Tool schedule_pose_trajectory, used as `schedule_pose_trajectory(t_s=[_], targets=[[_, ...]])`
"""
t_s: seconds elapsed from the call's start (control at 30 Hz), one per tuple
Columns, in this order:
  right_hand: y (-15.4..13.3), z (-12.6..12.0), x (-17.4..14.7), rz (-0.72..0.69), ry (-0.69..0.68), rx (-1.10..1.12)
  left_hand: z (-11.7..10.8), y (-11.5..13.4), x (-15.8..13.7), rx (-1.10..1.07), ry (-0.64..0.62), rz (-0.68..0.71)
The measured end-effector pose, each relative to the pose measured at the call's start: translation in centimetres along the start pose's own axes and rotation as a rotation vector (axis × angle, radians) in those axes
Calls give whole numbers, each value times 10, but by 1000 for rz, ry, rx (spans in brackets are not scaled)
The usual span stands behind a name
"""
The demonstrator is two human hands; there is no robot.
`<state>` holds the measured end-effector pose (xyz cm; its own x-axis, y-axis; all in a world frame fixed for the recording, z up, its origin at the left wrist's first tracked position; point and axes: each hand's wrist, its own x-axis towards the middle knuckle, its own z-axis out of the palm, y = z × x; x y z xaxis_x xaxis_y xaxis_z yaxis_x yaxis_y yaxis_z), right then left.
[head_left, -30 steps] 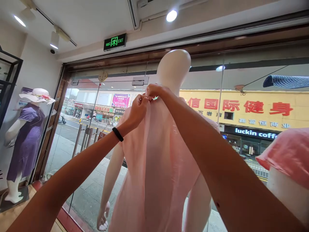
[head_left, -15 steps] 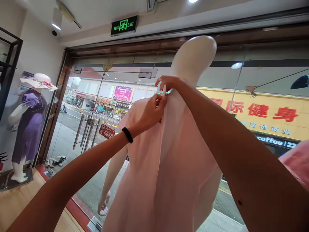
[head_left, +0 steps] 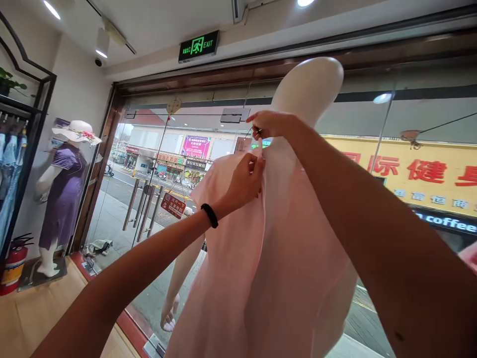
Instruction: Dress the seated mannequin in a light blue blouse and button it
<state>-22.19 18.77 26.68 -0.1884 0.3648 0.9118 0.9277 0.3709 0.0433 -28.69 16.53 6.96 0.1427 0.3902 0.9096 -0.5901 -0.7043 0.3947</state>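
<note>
A pale pink garment (head_left: 231,238) hangs on a white mannequin (head_left: 309,89), its front edge running down the middle. My left hand (head_left: 246,181), with a black band on the wrist, is closed in a pinch on that edge just below the neckline. Above it, beside the mannequin's neck, my right hand (head_left: 274,124) has its fingers curled together. A small dark detail shows at its fingertips, too fine to make out. One finger points down toward the top of the garment edge. The mannequin's hand (head_left: 169,313) hangs low on the left.
Behind the mannequin stands a glass front with door handles (head_left: 143,211) and a hanging brown sign (head_left: 173,205). To the left are a mannequin in a purple dress (head_left: 65,194), a red fire extinguisher (head_left: 15,263) and a rack of blue clothes (head_left: 11,169).
The view has swung left, bringing the clothes rack and extinguisher into sight. My right hand has lifted slightly from the neckline, its fingers more curled. My left hand keeps its pinch on the garment.
</note>
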Motion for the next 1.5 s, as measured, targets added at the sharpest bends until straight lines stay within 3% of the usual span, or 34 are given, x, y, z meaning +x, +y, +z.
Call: schedule_pose_trajectory(t_s=[0.07, 0.13, 0.23, 0.37, 0.47, 0.53, 0.63, 0.73, 0.8, 0.87, 1.0, 1.13, 1.2, 1.3, 1.37, 1.43, 1.5], targets=[[-2, -21, -5, 195, -224, 117, -6, 1, 2, 2, 37, -21], [-2, -40, -20, 344, -288, 285, -10, 3, 5, 8, 73, -45], [10, -56, -50, 374, -47, 435, -11, 6, 7, 12, 88, -83], [43, -52, -88, 211, 347, 324, -9, 10, 10, 13, 80, -81], [53, -39, -126, 159, 492, 299, -6, 14, 17, 23, 118, -71], [47, -33, -158, 1, 518, 208, -5, 17, 24, 33, 126, -65], [33, -32, -205, -246, 416, -42, -7, 25, 31, 52, 105, -77], [34, -36, -237, -434, 184, -338, -10, 35, 32, 79, 55, -125], [42, -37, -251, -505, 26, -474, -10, 41, 31, 97, 2, -160], [49, -37, -261, -507, -38, -512, -5, 46, 30, 112, -42, -193], [38, -32, -299, -384, 55, -396, 17, 43, 32, 130, -81, -233], [0, -23, -387, -168, 55, -214, 39, 21, 37, 220, -122, -207], [-17, -16, -441, 50, -79, -173, 44, 10, 35, 304, -143, -182], [-32, 0, -512, 464, -571, -112, 43, 4, 22, 430, -170, -92], [-35, 13, -544, 626, -784, -173, 38, 7, 1, 484, -165, -25], [-34, 26, -563, 700, -846, -254, 30, 12, -39, 521, -145, -13], [-29, 37, -574, 729, -794, -311, 22, 14, -98, 598, -169, -95]])
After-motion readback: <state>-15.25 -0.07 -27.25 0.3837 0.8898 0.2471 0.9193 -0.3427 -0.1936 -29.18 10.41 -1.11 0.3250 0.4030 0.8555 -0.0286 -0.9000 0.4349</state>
